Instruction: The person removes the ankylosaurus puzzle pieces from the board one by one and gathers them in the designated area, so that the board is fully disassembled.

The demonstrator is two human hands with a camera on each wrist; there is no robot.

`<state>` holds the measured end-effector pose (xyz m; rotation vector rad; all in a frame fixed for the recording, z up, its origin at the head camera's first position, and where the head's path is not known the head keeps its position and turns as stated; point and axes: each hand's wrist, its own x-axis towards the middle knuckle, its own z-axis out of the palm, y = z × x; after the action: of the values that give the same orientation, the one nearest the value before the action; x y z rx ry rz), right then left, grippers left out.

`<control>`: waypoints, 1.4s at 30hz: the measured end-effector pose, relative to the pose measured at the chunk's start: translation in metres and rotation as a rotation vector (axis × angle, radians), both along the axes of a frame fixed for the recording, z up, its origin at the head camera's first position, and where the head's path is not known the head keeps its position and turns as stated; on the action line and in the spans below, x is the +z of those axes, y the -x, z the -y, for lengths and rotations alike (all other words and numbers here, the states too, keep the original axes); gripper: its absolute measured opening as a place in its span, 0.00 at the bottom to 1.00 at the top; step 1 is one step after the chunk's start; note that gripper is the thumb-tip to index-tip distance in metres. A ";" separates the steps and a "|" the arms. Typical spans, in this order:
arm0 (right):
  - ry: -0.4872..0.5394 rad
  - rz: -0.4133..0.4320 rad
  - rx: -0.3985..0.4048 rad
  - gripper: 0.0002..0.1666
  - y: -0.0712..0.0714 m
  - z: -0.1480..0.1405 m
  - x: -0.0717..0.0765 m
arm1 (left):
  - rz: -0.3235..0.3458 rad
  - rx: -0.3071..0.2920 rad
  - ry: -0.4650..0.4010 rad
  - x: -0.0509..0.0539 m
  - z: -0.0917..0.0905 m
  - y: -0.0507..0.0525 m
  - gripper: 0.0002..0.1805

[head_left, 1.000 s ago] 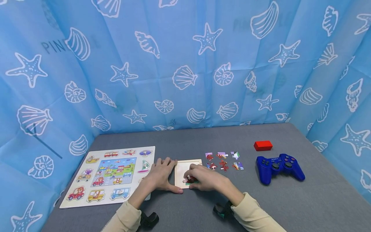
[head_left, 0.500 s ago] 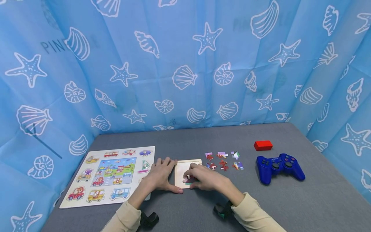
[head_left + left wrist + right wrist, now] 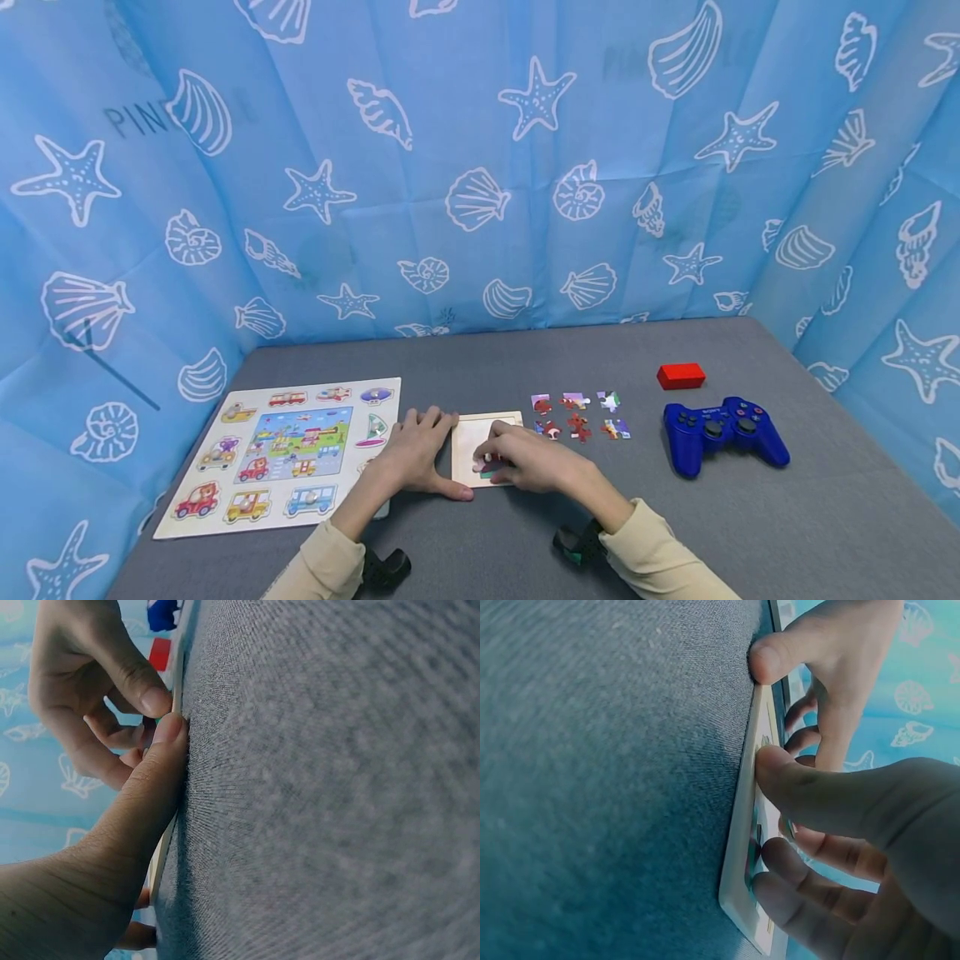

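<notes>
A small square wooden puzzle tray lies on the grey table in front of me. My left hand holds it at the left side, the thumb along its near edge and a fingertip by its far left corner. Over the tray's near right part, my right hand pinches a small dark jigsaw piece, mostly covered by the fingers. Some green and pinkish puzzle picture shows under those fingers. In the left wrist view the left thumb presses on the tray's edge, close to the right thumb.
Several loose jigsaw pieces lie in two rows right of the tray. Farther right are a blue game controller and a red block. A vehicle peg puzzle board lies at left. A blue curtain surrounds the table.
The fingers of my right hand and the piece in them have shifted very slightly within the tray. The left hand and the tray stay where they were.
</notes>
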<state>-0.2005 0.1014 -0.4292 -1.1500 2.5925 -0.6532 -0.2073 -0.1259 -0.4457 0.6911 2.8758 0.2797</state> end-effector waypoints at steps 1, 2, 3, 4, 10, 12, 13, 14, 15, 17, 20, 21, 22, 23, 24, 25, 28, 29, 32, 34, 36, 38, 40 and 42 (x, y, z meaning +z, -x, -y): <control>0.005 -0.002 0.001 0.13 0.000 0.000 0.000 | 0.002 0.000 0.000 0.000 0.000 0.000 0.64; 0.010 -0.007 0.003 0.13 0.000 -0.001 0.000 | 0.003 0.001 0.001 0.000 0.000 0.000 0.64; 0.015 -0.015 0.006 0.14 0.000 -0.002 0.000 | 0.005 0.002 0.002 0.000 0.000 0.000 0.64; 0.018 -0.024 0.010 0.14 0.000 -0.003 0.000 | 0.005 0.003 0.004 0.000 0.000 0.000 0.64; 0.025 -0.044 -0.005 0.16 0.001 -0.017 0.004 | -0.006 0.007 0.019 0.000 0.000 0.001 0.64; 0.029 -0.047 -0.018 0.16 0.000 -0.024 0.006 | -0.006 0.010 0.023 0.000 -0.001 0.001 0.64; 0.032 -0.053 -0.023 0.16 0.000 -0.028 0.006 | -0.004 0.010 0.023 0.000 -0.001 0.001 0.64; 0.032 -0.059 -0.029 0.16 0.000 -0.031 0.007 | -0.004 0.012 0.025 0.001 -0.001 0.001 0.64; 0.033 -0.064 -0.034 0.16 0.000 -0.035 0.007 | -0.003 0.013 0.028 0.001 -0.001 0.001 0.64; 0.028 -0.087 -0.045 0.16 -0.001 -0.042 0.009 | -0.003 0.018 0.030 0.001 -0.001 0.001 0.64; 0.021 -0.121 -0.051 0.16 -0.001 -0.052 0.011 | -0.009 0.020 0.032 0.000 -0.001 0.001 0.65; 0.018 -0.131 -0.051 0.16 -0.002 -0.055 0.011 | -0.010 0.020 0.031 0.000 -0.001 0.001 0.65; 0.012 -0.136 -0.055 0.16 -0.002 -0.058 0.012 | -0.011 0.020 0.030 -0.001 -0.001 0.001 0.65; 0.010 -0.135 -0.058 0.17 -0.002 -0.061 0.013 | -0.011 0.019 0.028 -0.001 -0.001 0.001 0.64; 0.007 -0.139 -0.060 0.17 -0.003 -0.064 0.013 | -0.010 0.018 0.026 -0.001 -0.001 0.001 0.64; 0.001 -0.135 -0.067 0.17 -0.004 -0.067 0.013 | -0.009 0.018 0.025 -0.001 -0.001 0.001 0.64; -0.011 -0.115 -0.095 0.17 -0.005 -0.077 0.014 | -0.007 0.017 0.022 -0.001 -0.001 0.001 0.64; -0.011 -0.112 -0.100 0.17 -0.006 -0.080 0.014 | -0.007 0.017 0.022 -0.002 -0.001 0.001 0.64; -0.014 -0.093 -0.119 0.17 -0.008 -0.090 0.014 | -0.006 0.018 0.023 -0.002 -0.001 0.000 0.64; -0.018 -0.086 -0.127 0.17 -0.009 -0.096 0.014 | -0.007 0.018 0.024 -0.002 -0.001 0.000 0.64; -0.025 -0.072 -0.135 0.18 -0.010 -0.101 0.014 | -0.007 0.017 0.025 -0.002 -0.001 0.000 0.64; -0.041 -0.062 -0.146 0.18 -0.011 -0.105 0.014 | -0.007 0.017 0.027 -0.002 -0.001 0.000 0.64; -0.053 -0.055 -0.154 0.18 -0.013 -0.109 0.014 | -0.007 0.016 0.026 -0.002 -0.001 0.000 0.64; -0.066 -0.053 -0.163 0.18 -0.013 -0.111 0.014 | -0.005 0.018 0.026 -0.002 -0.001 0.000 0.64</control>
<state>-0.1871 0.2121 -0.4157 -0.9566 2.7520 -0.5721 -0.2077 -0.1252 -0.4480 0.6621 2.8866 0.2433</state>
